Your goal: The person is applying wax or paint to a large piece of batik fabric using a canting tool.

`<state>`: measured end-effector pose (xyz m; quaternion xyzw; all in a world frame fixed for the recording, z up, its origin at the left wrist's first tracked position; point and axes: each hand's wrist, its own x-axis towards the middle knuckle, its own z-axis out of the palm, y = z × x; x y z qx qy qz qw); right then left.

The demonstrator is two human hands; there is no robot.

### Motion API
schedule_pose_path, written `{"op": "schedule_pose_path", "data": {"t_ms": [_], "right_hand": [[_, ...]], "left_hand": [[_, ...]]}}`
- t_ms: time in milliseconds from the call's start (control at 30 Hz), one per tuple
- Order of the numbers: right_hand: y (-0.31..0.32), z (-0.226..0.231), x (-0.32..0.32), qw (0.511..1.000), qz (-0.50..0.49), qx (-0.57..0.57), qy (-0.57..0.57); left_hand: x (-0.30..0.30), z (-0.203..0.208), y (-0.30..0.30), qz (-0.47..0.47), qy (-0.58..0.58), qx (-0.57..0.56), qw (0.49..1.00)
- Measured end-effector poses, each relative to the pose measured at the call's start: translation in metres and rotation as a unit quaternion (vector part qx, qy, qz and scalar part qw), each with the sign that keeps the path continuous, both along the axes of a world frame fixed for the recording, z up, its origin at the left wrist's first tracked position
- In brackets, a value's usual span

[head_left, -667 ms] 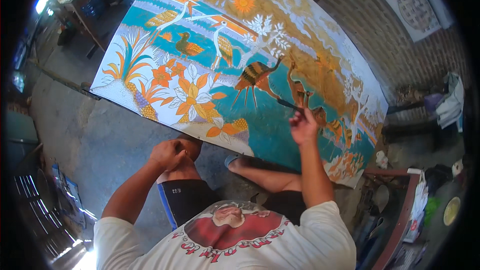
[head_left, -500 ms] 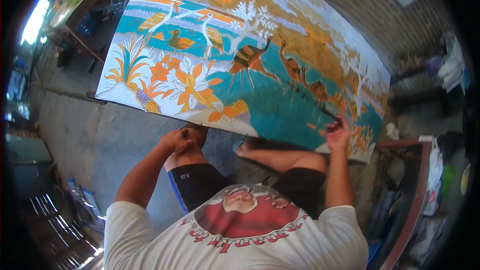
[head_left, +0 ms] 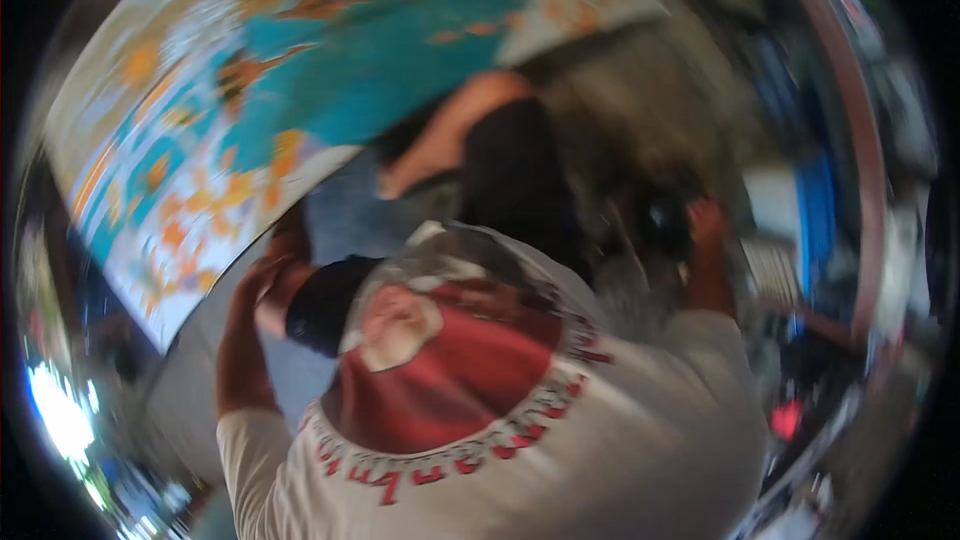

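A large painted panel (head_left: pixel 350 80), teal, orange, gold and white with birds and plants, leans across the upper left. My left hand (head_left: pixel 262 275) is by my left knee, close to the panel's lower edge; its fingers are smeared by motion. Down on my right side, away from the panel, my right hand (head_left: pixel 706 222) is beside a dark round thing (head_left: pixel 668 220) that is too blurred to name. Whether the right fingers hold anything does not show.
To the right runs a reddish-brown frame bar (head_left: pixel 850 110). A white and blue box-like thing (head_left: pixel 800 205) stands inside it, with blurred clutter around. Grey floor (head_left: pixel 345 210) shows between my legs and the panel.
My view has swung right, so the panel sits further left. The right hand, earlier at the painting with a thin dark tool, has moved down and right beside me. The left stays by the knee.
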<state>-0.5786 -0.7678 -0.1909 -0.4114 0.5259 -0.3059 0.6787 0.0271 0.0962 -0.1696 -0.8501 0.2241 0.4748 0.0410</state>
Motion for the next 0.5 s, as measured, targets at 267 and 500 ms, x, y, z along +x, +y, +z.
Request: {"op": "schedule_pose_path", "data": {"t_ms": [267,500], "right_hand": [[0.119,-0.008,-0.05,0.936,-0.263,0.104,0.209],[0.116,-0.121,-0.093,0.954,-0.122,0.102,0.256]], "left_hand": [[-0.009,0.052,-0.056,0.206,-0.134,0.064,0.967],[-0.015,0.09,-0.078,0.199,-0.152,0.102,0.963]]}}
